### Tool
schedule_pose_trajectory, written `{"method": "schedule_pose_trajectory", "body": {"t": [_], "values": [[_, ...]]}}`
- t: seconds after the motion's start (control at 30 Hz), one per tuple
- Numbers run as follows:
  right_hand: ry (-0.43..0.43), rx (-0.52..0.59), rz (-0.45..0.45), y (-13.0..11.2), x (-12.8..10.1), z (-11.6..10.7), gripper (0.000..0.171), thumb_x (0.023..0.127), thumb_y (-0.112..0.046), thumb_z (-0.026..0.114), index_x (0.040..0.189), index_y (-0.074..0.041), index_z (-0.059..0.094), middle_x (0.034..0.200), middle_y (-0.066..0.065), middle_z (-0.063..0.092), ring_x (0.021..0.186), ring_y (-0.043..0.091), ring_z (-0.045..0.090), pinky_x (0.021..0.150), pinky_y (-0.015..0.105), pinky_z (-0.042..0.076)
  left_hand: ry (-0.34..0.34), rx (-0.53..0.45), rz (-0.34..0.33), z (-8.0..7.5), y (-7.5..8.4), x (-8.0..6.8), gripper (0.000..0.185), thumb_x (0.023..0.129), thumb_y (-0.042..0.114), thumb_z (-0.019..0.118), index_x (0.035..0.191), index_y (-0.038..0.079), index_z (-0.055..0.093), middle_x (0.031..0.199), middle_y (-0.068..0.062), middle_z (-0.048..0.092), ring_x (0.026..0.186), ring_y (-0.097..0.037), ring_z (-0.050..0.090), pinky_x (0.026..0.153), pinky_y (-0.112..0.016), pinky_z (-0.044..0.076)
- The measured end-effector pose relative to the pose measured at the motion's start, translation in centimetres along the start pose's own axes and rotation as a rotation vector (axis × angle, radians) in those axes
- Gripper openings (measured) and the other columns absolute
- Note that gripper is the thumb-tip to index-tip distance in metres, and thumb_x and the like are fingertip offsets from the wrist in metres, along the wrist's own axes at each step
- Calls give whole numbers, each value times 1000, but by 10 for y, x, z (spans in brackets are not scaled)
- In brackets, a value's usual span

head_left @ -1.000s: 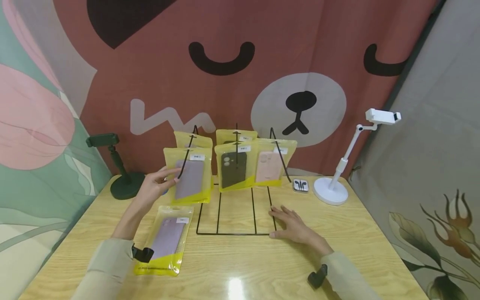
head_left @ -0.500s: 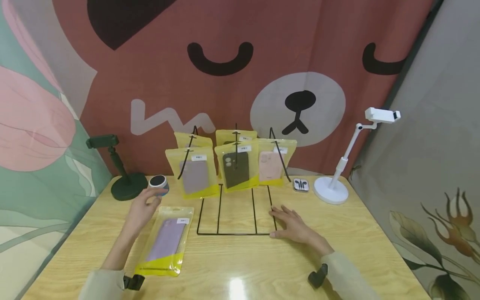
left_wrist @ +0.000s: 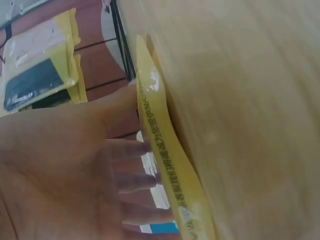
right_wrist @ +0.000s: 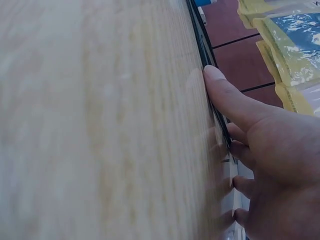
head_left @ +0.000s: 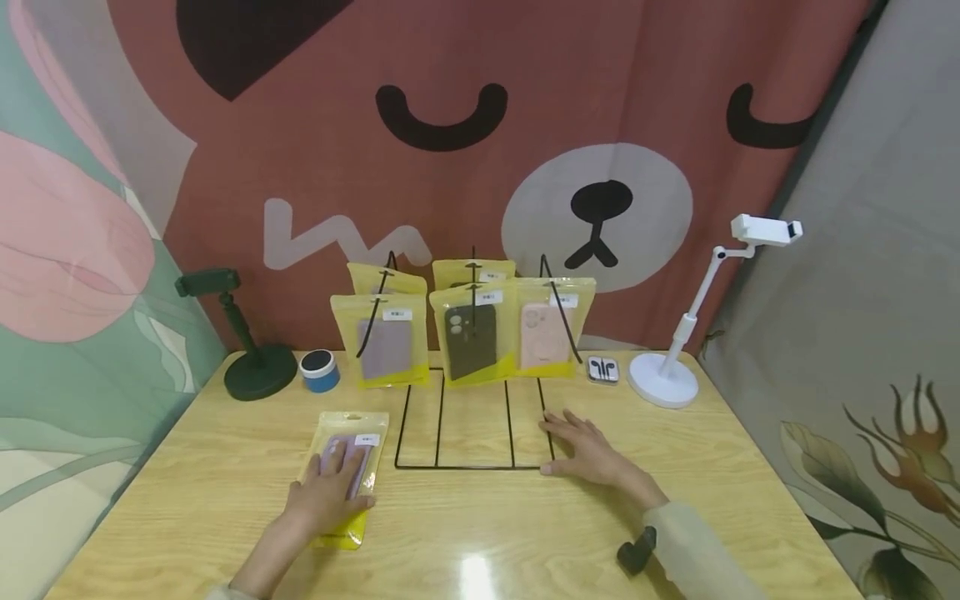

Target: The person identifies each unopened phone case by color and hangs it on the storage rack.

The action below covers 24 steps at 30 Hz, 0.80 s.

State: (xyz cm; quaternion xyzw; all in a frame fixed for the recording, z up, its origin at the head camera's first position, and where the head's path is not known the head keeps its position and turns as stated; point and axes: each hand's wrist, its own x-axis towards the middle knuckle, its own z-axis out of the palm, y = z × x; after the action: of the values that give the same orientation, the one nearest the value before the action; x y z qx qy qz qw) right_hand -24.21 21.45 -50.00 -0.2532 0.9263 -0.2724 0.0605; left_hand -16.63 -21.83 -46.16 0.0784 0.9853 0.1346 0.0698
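Observation:
A yellow-edged clear pouch with a purple phone case [head_left: 347, 443] lies flat at the left of the table. My left hand [head_left: 322, 496] rests over it, fingers spread on its upper face; the left wrist view shows the fingertips at the pouch [left_wrist: 167, 160]. A black wire display rack [head_left: 472, 467] stands in the middle, its base flat on the wood. My right hand [head_left: 588, 450] rests at the base's right front corner, fingers extended and thumb at the front wire. From the rack's hooks hang pouched phone cases: purple [head_left: 386, 348], black [head_left: 471, 340] and pink [head_left: 545, 335].
Behind the left hand are a blue and white round container [head_left: 320, 372] and a dark green phone stand [head_left: 258, 371]. Boxed earphones [head_left: 602, 369] and a white phone stand [head_left: 663, 382] stand at the back right. A patterned curtain [head_left: 315, 167] hangs behind the table.
My left hand has let go of the hanging purple-case pouch and come down onto the pouch lying on the table. The hung pouch swung, then settled. My right hand stays in place.

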Motion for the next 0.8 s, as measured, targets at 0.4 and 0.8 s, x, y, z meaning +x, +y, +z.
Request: {"method": "schedule_pose_trajectory", "body": {"t": [0.4,0.8], "values": [[19,17,-28,-1,-1,2,75,84,-45,71,142,-5,46,153,18,33,141,47,16,109,68,6,46,-24,-207,-8,-37,8,97,79,55,72,144,-5,33,124,-42,43,109,-57,44,82,-72,38],[14,25,-15,0,-1,2,76,83,-48,70,143,-7,46,154,16,32,142,46,15,111,65,4,125,-199,-143,-20,-67,7,93,71,22,84,144,-2,30,106,-34,38,83,-42,49,62,-48,48]]}}
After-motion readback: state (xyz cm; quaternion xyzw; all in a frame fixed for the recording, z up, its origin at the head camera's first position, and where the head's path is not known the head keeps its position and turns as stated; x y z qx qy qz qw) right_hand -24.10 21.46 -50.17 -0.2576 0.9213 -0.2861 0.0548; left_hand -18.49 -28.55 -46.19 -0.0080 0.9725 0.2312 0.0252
